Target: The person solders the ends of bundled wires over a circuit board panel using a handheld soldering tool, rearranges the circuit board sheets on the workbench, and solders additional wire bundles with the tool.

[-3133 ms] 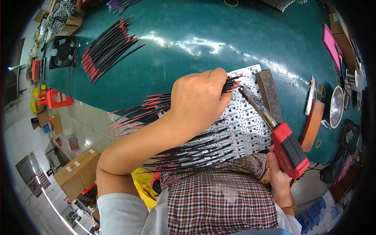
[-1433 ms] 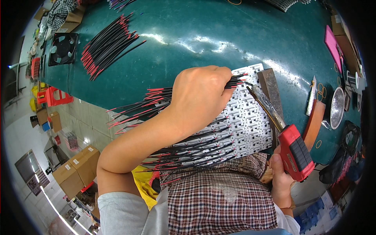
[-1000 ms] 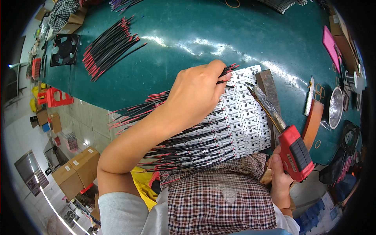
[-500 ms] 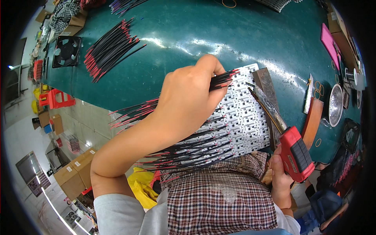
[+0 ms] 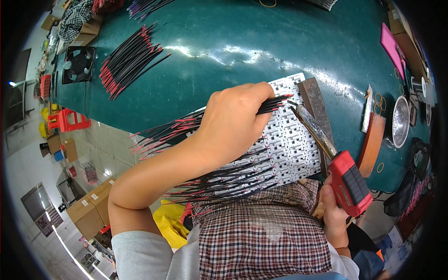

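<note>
Pinched in my left hand [image 5: 235, 121] is a bundle of thin black wires [image 5: 272, 105] with red ends, pointing right across a white panel of small circuit boards [image 5: 298, 156]. My right hand [image 5: 333, 210] grips a red-and-black soldering gun [image 5: 349, 184]. Its dark tip sits close to the wire ends at the panel's upper right; whether they touch I cannot tell. Several more black wires [image 5: 233, 179] lie in a row over the lower left of the panel, their far ends hanging toward my lap. A dark metal bar [image 5: 313, 98] runs along the panel's right side.
On the green table [image 5: 210, 28] lie a pile of black wires [image 5: 133, 60] and a small black fan [image 5: 78, 64] at far left. To the right are an orange-brown block [image 5: 372, 144], a knife-like blade [image 5: 367, 109], rubber bands and a metal bowl [image 5: 400, 121].
My left hand has come down and slightly right with its wires, so their ends are nearer the soldering tip. The soldering gun has shifted a little left.
</note>
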The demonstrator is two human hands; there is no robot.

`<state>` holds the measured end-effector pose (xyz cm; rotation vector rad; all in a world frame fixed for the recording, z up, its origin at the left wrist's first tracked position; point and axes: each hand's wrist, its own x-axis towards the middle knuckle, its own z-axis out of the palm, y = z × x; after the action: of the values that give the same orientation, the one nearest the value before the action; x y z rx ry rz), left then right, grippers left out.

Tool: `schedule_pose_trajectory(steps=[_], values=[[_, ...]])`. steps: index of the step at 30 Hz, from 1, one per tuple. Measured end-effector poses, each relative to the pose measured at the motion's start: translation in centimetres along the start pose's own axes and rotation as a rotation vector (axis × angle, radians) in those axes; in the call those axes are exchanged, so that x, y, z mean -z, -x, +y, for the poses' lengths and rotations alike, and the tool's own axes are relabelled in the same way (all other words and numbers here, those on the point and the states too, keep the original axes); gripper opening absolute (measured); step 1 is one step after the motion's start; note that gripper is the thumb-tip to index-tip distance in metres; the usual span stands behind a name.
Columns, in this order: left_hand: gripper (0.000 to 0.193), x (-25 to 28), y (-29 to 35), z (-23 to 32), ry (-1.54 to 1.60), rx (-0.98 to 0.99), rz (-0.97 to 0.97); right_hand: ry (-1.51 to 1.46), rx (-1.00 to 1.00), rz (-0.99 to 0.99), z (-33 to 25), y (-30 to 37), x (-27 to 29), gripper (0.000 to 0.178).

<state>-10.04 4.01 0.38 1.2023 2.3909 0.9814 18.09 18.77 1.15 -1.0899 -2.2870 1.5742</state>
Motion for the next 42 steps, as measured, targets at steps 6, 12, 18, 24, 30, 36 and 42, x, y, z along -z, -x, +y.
schedule_pose_trajectory(steps=[6,12,18,24,30,36,42], values=[[0.019,-0.1,0.0,0.3,0.018,0.147,-0.162,0.003,0.079,-0.052,-1.3,-1.0,-0.6,0.021],[0.022,-0.7,0.2,0.0,-0.022,0.120,-0.126,0.032,0.044,-0.130,-1.4,-1.2,-0.6,0.022],[0.022,-0.8,0.2,0.0,-0.012,0.118,-0.125,0.016,0.002,-0.126,-1.1,-1.2,-0.9,0.020],[0.022,-0.9,0.2,0.0,-0.038,0.114,-0.126,0.044,0.006,-0.150,-0.7,-1.2,-0.8,0.019],[0.023,-1.2,0.4,-0.1,-0.045,0.095,-0.101,0.015,0.000,-0.134,-1.0,-1.1,-0.7,0.022],[0.023,-1.1,0.2,0.0,-0.076,0.083,-0.098,-0.008,-0.016,-0.091,-1.3,-0.9,-0.7,0.023],[0.017,-1.3,0.1,0.0,-0.039,0.063,-0.053,0.015,-0.034,-0.123,-0.6,-0.6,-0.5,0.023]])
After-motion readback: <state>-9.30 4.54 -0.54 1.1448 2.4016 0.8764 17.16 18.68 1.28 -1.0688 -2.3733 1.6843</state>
